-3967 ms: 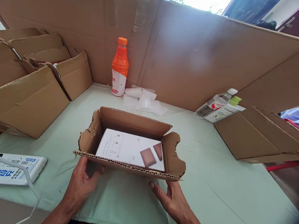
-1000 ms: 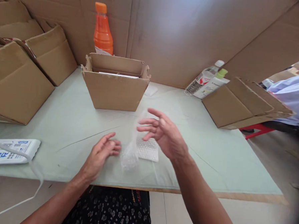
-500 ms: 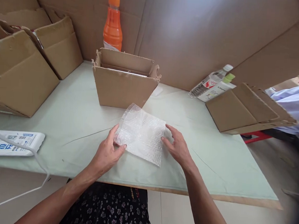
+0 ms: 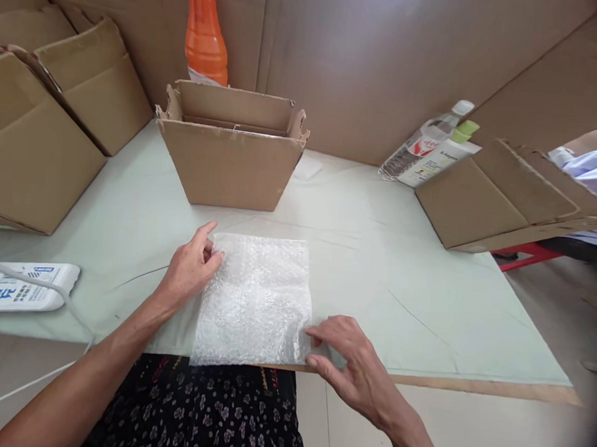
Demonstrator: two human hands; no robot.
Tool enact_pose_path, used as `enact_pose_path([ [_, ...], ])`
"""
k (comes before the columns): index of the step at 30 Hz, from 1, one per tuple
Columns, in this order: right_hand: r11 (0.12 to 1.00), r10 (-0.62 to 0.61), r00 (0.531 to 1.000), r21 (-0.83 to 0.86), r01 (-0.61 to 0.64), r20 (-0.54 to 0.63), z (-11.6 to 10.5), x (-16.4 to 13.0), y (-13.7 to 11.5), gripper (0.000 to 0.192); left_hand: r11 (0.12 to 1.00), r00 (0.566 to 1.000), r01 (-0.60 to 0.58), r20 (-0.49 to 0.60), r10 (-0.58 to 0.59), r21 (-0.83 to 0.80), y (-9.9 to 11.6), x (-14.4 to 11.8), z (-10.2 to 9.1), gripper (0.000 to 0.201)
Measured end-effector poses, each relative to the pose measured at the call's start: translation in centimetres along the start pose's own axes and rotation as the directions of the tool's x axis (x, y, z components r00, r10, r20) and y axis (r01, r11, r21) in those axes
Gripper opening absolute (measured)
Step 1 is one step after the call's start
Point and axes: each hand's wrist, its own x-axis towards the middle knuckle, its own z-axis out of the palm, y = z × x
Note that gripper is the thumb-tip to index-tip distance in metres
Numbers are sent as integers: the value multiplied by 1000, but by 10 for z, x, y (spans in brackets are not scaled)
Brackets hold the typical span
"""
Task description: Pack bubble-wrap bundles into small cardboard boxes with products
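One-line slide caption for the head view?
Both hands, left and right, press a bubble-wrap sheet flat on the green table.

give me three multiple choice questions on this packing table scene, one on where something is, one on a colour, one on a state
1. Where does the bubble wrap sheet lie?
A. inside the open cardboard box
B. flat on the table, at its near edge
C. on top of the orange bottle

2. What colour is the liquid in the bottle behind the open cardboard box?
A. orange
B. blue
C. clear

3. How do the hands meet the sheet?
A. both hover well clear of it
B. one hand lifts it in the air
C. left hand at its far left corner, right hand at its near right corner

Answers:
1. B, the sheet is spread on the green surface in front of the box.
2. A, the bottle's body is bright orange.
3. C, fingers of each hand touch opposite corners of the flat sheet.
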Motion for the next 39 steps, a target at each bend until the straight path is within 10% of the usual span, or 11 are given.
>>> enact_pose_path([
  [6,959,-132,984,-268,96,-119,20,-4,3,45,998,1000,6,-26,-5,59,-3,1,1,75],
  [13,949,-171,981,-281,139,-90,19,0,5,45,953,960,-234,-110,258,192,-21,-54,-19,44],
  [18,916,-159,987,-378,136,-30,15,2,19,60,779,812,-581,229,536,237,-47,-79,-34,59],
  [24,980,-179,980,-106,170,-89,26,36,26,30,778,747,-615,415,520,132,-62,-74,-36,82],
  [30,845,394,901,458,-277,-181,20,40,13,35,937,900,-347,271,342,-30,-35,-69,-27,53],
  [35,758,465,868,585,-289,-174,23,47,12,41,983,980,-179,93,174,46,-18,-53,1,23],
  [39,867,436,859,381,-322,-268,32,53,19,43,939,973,-226,11,231,258,-22,-47,9,23],
])
